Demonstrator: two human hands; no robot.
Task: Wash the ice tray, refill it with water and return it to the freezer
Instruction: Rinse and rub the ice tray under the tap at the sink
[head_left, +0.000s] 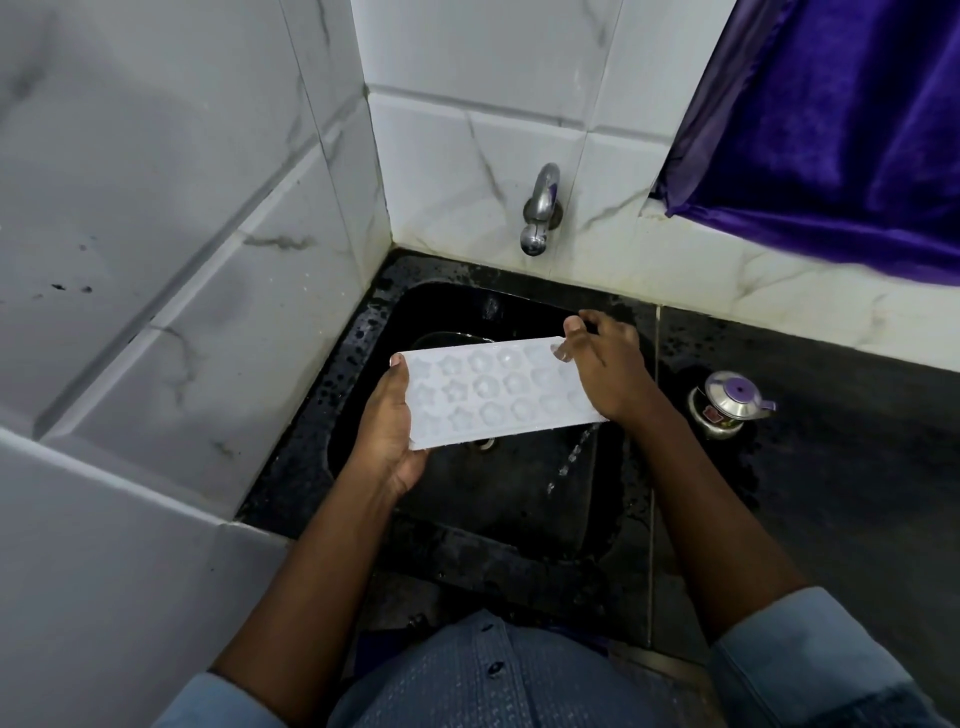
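Ice tray (498, 395), white translucent, star and round moulds, held over the black sink (363, 332), tilted; thin stream of water (574, 452) runs off its lower right corner into the basin. Left hand (389, 431) grips the tray's left end, fingers wrapped underneath. Right hand (605, 364) holds the right end, thumb on top. Tap (540, 208) on the tiled wall above the sink's back edge. Small steel pot with purple-knobbed lid (730, 405) on the counter just right of the sink; its red label unreadable.
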